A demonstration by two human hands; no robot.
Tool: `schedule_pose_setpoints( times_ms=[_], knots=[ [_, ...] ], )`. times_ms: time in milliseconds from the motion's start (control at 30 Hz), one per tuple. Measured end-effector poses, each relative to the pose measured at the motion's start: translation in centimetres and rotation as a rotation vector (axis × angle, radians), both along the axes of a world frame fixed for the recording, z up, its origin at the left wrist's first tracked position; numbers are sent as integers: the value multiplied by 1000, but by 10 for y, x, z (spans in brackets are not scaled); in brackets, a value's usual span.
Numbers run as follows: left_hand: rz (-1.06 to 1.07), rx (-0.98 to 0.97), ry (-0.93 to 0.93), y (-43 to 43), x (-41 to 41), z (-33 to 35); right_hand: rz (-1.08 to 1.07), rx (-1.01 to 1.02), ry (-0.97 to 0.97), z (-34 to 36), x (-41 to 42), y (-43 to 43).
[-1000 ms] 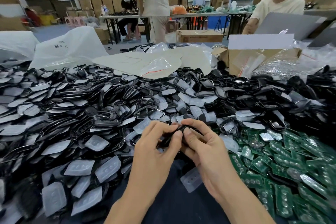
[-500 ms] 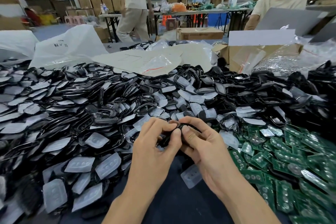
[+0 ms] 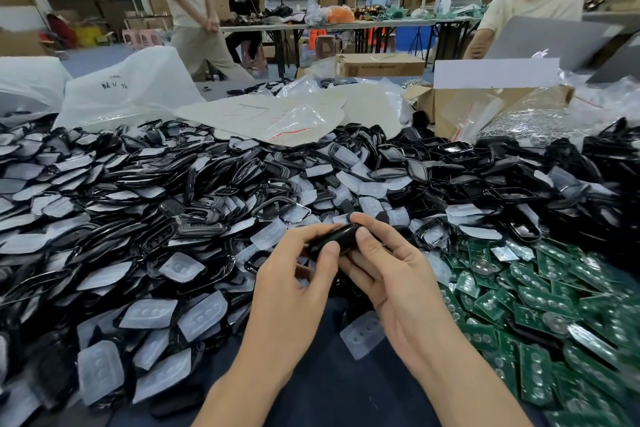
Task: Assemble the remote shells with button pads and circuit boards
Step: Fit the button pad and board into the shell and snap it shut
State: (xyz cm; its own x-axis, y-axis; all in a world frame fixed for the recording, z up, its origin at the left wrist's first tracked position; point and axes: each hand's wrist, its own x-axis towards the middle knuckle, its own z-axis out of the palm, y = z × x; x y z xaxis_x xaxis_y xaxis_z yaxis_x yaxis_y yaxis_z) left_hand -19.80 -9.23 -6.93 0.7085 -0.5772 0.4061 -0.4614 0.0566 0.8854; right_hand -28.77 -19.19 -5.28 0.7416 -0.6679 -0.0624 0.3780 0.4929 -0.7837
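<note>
Black shell is up off the surface, pinched between both hands right in the middle of the mess. On one end the left hand has its thumb on the near edge and fingers curled over the far side; the right hand grips the other end, thumb on top, fingers tucked underneath. Whether a pad or board sits inside it, can't tell from here, the hands cover too much. Left of them and behind is a huge heap of shells mixed with cloudy white pads. Green boards are piled on the right, touching the edge of the black heap. One loose pad lies on the dark surface just beside the right wrist, apart from the rest. Further back there's a cardboard box with clear bags around it, and a big white bag at the far left. Someone in a cream shirt is across the surface on the right
</note>
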Motion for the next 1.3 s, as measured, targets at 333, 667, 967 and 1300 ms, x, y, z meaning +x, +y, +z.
schedule_pose_setpoints(
  times_ms=[333, 667, 967, 1300],
  knots=[
    [-87, -217, 682, -2, 15, 10, -35, -472, 85, 1, 1, 10],
    [-49, -135, 244, 2, 2, 11, -225, -562, 88, -3, 2, 7],
    [31, -138, -44, 2, -1, 11, -184, -486, 13, -6, 2, 4],
    [53, -112, -167, 5, 0, 10, -182, -811, 154, -10, -1, 11]
  ],
)
